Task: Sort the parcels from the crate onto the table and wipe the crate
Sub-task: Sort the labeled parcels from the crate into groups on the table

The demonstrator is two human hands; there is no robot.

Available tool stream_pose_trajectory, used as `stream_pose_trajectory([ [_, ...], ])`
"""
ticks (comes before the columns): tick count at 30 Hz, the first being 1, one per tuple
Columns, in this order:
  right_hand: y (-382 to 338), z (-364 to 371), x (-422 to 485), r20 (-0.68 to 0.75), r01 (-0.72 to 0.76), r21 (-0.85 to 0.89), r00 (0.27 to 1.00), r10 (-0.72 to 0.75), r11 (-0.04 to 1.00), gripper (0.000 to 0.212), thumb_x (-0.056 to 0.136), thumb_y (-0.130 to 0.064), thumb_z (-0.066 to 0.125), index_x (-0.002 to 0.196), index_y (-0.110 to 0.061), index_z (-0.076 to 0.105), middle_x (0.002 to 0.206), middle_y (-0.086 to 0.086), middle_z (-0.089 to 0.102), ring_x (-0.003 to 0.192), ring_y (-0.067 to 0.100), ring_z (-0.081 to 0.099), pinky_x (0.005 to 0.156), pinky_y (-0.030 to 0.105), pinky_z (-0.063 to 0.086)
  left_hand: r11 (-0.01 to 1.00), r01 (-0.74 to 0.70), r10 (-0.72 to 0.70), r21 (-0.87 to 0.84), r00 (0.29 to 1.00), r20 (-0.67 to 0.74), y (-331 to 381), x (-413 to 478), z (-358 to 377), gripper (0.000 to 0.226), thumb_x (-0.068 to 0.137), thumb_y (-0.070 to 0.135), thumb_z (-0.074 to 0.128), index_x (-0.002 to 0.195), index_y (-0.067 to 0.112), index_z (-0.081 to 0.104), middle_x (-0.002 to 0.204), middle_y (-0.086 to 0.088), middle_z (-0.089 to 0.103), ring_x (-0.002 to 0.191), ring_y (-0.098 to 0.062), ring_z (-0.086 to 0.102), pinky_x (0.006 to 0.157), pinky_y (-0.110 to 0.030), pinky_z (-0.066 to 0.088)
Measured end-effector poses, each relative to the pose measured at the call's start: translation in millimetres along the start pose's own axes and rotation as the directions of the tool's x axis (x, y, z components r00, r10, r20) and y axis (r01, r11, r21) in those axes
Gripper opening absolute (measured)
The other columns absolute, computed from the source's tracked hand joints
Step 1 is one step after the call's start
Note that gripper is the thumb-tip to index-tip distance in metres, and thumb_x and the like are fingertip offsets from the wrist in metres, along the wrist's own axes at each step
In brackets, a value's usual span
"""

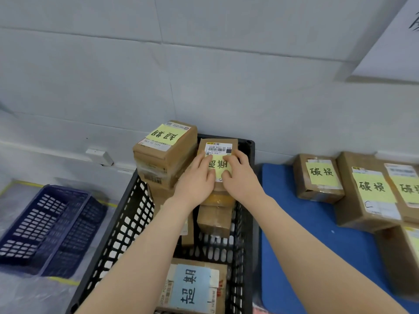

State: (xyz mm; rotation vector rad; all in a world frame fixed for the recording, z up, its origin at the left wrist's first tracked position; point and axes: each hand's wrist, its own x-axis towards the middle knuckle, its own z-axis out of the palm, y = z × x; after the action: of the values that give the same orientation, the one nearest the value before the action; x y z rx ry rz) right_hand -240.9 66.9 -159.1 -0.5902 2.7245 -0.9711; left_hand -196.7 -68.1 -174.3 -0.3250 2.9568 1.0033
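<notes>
A black slatted crate [133, 214] stands in front of me, holding several cardboard parcels. Both hands grip one small parcel [218, 145] with a yellow note and a barcode label at the crate's far end. My left hand [197, 177] holds its left side, my right hand [238, 175] its right side, thumbs on top. A taller parcel with a yellow note [165, 150] stands just left of it. A parcel with a blue note [192, 286] lies at the crate's near end. More plain boxes [214, 219] lie beneath the held one.
A blue-topped table [301, 223] is to the right, carrying three yellow-noted parcels [317, 177] and more at the right edge. An empty dark blue crate [45, 227] sits on the floor at left. A white wall stands close behind.
</notes>
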Motion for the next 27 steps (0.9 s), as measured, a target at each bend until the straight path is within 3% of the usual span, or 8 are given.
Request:
stream_pose_trajectory([
  [6, 0.4, 0.7, -12.7, -0.079, 0.009, 0.069, 0.997, -0.004, 0.998, 0.049, 0.093, -0.018, 0.049, 0.141, -0.014, 0.041, 0.156, -0.003, 0.017, 0.116, 0.019, 0.053, 0.085, 0.030, 0.053, 0.992, -0.079, 0.064, -0.099, 0.988, -0.140, 10.0, -15.6, 3.5, 0.050, 0.095, 0.023, 0.042, 0.145, 0.021, 0.036, 0.153, 0.011, 0.026, 0.136, -0.024, 0.029, 0.110, -0.039, 0.031],
  [11, -0.4, -9.4, -41.3, -0.183, 0.054, 0.115, 0.983, -0.032, 0.992, 0.047, 0.091, -0.020, 0.050, 0.138, -0.022, 0.043, 0.154, -0.013, 0.017, 0.098, 0.002, 0.046, 0.058, 0.004, 0.036, 0.983, -0.158, 0.136, -0.096, 0.968, -0.209, 27.7, -42.3, -2.3, 0.054, 0.091, 0.021, 0.049, 0.143, 0.024, 0.037, 0.149, 0.015, 0.028, 0.134, -0.019, 0.026, 0.108, -0.033, 0.027],
  [13, -3.2, -15.6, -57.4, -0.218, 0.075, 0.142, 0.975, -0.043, 0.987, 0.047, 0.091, -0.021, 0.050, 0.137, -0.024, 0.045, 0.153, -0.016, 0.017, 0.104, 0.002, 0.047, 0.060, 0.003, 0.034, 0.977, -0.203, 0.184, -0.062, 0.957, -0.225, 34.5, -55.8, -7.5, 0.054, 0.090, 0.022, 0.050, 0.142, 0.024, 0.039, 0.149, 0.015, 0.028, 0.134, -0.017, 0.025, 0.108, -0.033, 0.027],
  [17, -17.5, -34.3, -91.5, -0.312, 0.163, 0.188, 0.945, -0.099, 0.969, 0.044, 0.090, -0.021, 0.050, 0.133, -0.029, 0.049, 0.151, -0.020, 0.020, 0.111, 0.000, 0.047, 0.071, 0.007, 0.039, 0.961, -0.276, 0.264, 0.006, 0.912, -0.314, 49.6, -83.4, -25.3, 0.049, 0.088, 0.029, 0.044, 0.138, 0.028, 0.043, 0.148, 0.019, 0.027, 0.130, -0.014, 0.026, 0.102, -0.026, 0.026],
  [20, -19.9, -59.4, -119.0, -0.395, 0.212, 0.174, 0.910, -0.129, 0.962, 0.042, 0.087, -0.021, 0.049, 0.127, -0.032, 0.053, 0.148, -0.023, 0.025, 0.100, -0.003, 0.050, 0.072, 0.014, 0.044, 0.945, -0.325, 0.311, 0.016, 0.889, -0.336, 75.4, -102.1, -29.4, 0.051, 0.086, 0.033, 0.037, 0.135, 0.027, 0.044, 0.148, 0.017, 0.028, 0.127, -0.009, 0.024, 0.101, -0.024, 0.024],
  [23, -6.3, -88.2, -148.7, -0.440, 0.205, 0.145, 0.890, -0.123, 0.968, 0.040, 0.086, -0.020, 0.050, 0.123, -0.034, 0.055, 0.145, -0.027, 0.027, 0.084, -0.004, 0.050, 0.067, 0.014, 0.040, 0.925, -0.379, 0.366, 0.028, 0.872, -0.325, 110.6, -120.8, -19.0, 0.053, 0.084, 0.035, 0.035, 0.135, 0.022, 0.047, 0.149, 0.012, 0.031, 0.129, -0.015, 0.028, 0.103, -0.025, 0.023],
  [27, 22.9, -125.0, -192.7, -0.497, 0.179, 0.132, 0.863, -0.092, 0.975, 0.039, 0.087, -0.017, 0.051, 0.122, -0.032, 0.057, 0.146, -0.023, 0.030, 0.096, -0.005, 0.051, 0.070, 0.021, 0.047, 0.904, -0.428, 0.415, 0.017, 0.863, -0.287, 159.2, -143.7, 4.6, 0.054, 0.084, 0.035, 0.035, 0.135, 0.022, 0.047, 0.148, 0.012, 0.032, 0.130, -0.017, 0.030, 0.105, -0.023, 0.022],
])
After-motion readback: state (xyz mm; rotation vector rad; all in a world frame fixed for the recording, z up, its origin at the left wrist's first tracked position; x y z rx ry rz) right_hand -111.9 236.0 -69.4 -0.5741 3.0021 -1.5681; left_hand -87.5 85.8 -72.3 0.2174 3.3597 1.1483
